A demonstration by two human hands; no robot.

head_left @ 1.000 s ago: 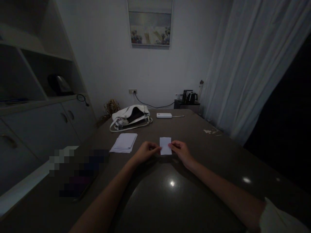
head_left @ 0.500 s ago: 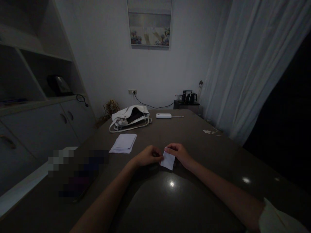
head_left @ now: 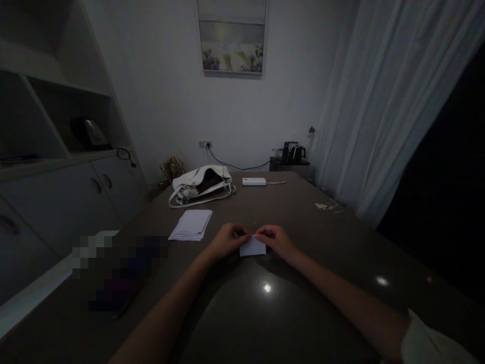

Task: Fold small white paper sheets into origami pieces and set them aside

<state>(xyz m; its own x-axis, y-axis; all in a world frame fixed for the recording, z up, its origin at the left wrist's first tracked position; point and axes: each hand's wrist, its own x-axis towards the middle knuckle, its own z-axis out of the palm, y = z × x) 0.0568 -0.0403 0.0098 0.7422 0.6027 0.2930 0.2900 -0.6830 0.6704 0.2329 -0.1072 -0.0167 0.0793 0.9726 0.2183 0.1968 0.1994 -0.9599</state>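
Note:
A small white piece of paper (head_left: 252,246) is held up between both hands over the dark table (head_left: 227,323). My left hand (head_left: 228,241) pinches its upper left part with thumb and fingers. From the other side my right hand (head_left: 276,239) grips the upper right part, and the two thumbs nearly meet at the top edge. The fingers behind the paper are partly hidden. To the left of my left hand lies a loose stack of white paper sheets (head_left: 192,225).
A white handbag (head_left: 202,184) lies open behind the stack. A white power bank (head_left: 254,181) with a short cable is at the far end. Paper scraps (head_left: 326,206) lie near the right edge. A blurred-out dark object (head_left: 129,273) sits at the left.
The paper has turned from upright to a wider-than-tall position and shifted slightly left. My left hand has moved up along it, and the hands are now closer together.

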